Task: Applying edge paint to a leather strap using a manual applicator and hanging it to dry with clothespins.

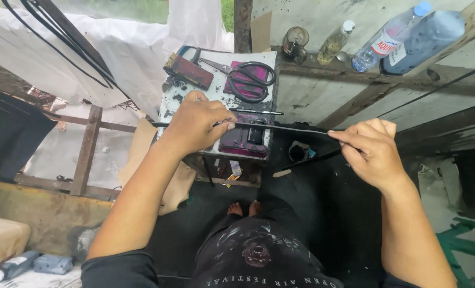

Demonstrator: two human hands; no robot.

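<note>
Hands clamp a thin black strip (280,128), left hand (197,125) and right hand (370,149) stretching it taut above the stained surface (216,93), scissors (248,80) lying unused.

The long thin strip (280,128) looks like dark rubber, smooth and a little shiny where light hits it. The small counter (218,90) has a white painted top, rough and smeared with black stains. On it, near the far edge, big scissors (250,80) are dull grey metal. Near the far left corner lies a reddish block (189,71), maybe rusty metal, though it is hard to tell. The shelf (365,74) behind is rough, worn wood. On it stand clear plastic bottles (389,37), smooth and glossy. The sheet (130,53) at the left is thin, crinkly white plastic.
</note>
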